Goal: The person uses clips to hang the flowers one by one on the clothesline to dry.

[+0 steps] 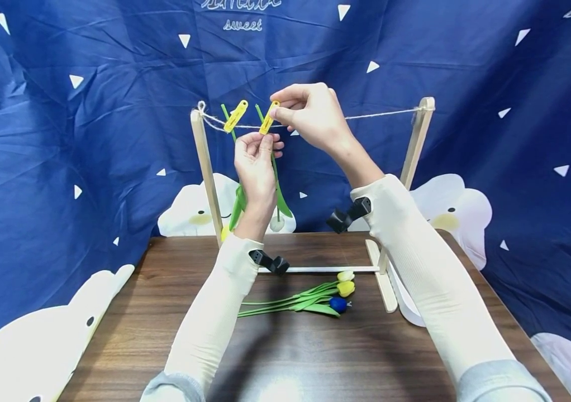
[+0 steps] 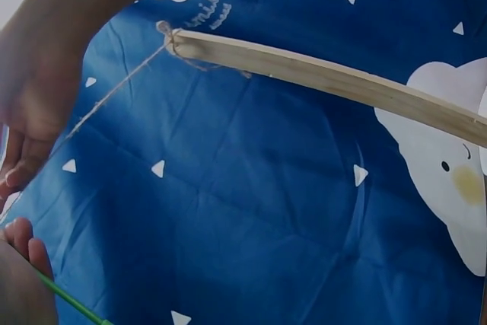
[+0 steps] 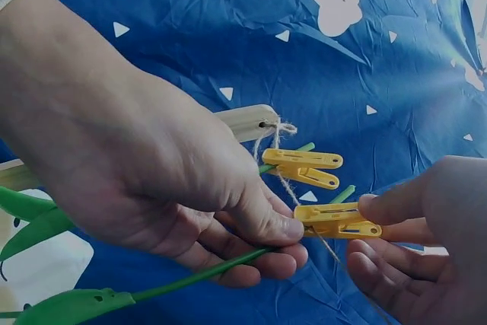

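My left hand [image 1: 257,167] pinches the green stem of an upside-down artificial tulip [image 3: 205,272] close to the string [image 1: 381,114]; its white bloom [image 1: 277,224] hangs below. Thumb and fingers of my right hand [image 1: 315,114] pinch the handle end of a yellow clothespin [image 3: 335,218], whose other end is at the string and stem, right by my left thumb. To the left, a second yellow clothespin [image 1: 236,116] clips another tulip's stem [image 3: 307,147] at the string. That tulip's yellow bloom [image 1: 225,231] shows partly behind my left forearm.
The string runs between two wooden posts [image 1: 207,173] [image 1: 418,139], tied at the left post's top. A white bar [image 1: 331,269] joins them low down. Several tulips [image 1: 310,298], white, yellow and blue, lie on the brown table [image 1: 285,352]. A blue cloth [image 1: 114,111] hangs behind.
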`<state>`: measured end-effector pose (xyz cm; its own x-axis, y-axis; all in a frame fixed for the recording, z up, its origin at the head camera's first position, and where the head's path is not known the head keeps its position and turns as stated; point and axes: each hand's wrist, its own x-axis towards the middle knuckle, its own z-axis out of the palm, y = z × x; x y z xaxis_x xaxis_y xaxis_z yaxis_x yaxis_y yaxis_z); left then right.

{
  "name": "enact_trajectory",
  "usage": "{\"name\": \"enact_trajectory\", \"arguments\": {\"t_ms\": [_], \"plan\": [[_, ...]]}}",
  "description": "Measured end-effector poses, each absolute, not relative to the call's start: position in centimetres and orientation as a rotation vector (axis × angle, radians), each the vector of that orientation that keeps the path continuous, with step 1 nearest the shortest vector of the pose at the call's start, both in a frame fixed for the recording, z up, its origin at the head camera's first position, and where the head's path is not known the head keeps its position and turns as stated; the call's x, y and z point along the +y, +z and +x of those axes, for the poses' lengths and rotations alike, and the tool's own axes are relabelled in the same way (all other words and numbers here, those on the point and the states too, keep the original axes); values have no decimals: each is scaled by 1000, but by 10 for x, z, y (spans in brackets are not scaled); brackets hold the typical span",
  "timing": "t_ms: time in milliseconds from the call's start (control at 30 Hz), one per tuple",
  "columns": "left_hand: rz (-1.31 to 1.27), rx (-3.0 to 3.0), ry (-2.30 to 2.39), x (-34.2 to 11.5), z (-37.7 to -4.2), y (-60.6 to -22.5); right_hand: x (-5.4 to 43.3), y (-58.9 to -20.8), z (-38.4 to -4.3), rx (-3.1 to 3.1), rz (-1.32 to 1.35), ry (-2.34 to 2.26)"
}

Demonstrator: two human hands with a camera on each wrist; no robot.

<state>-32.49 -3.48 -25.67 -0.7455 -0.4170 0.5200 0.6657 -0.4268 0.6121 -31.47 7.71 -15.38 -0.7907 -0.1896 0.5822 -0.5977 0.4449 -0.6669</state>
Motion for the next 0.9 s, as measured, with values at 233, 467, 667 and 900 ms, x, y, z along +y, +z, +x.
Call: {"name": "enact_trajectory", "arguments": {"t_ms": [233, 467, 667, 900], "plan": [[-403, -1145, -2167, -33, -322, -260, 78, -159, -315, -2289, 659, 1216], [-436, -1166, -2157, -35, -317, -262, 82, -160, -311, -2263, 667, 1204], [-450, -1249, -2110, -40, -311, -265, 89, -161, -306, -2214, 668, 1208], [-479, -1382, -2036, -46, -301, -267, 101, -163, -295, -2163, 686, 1205]]}}
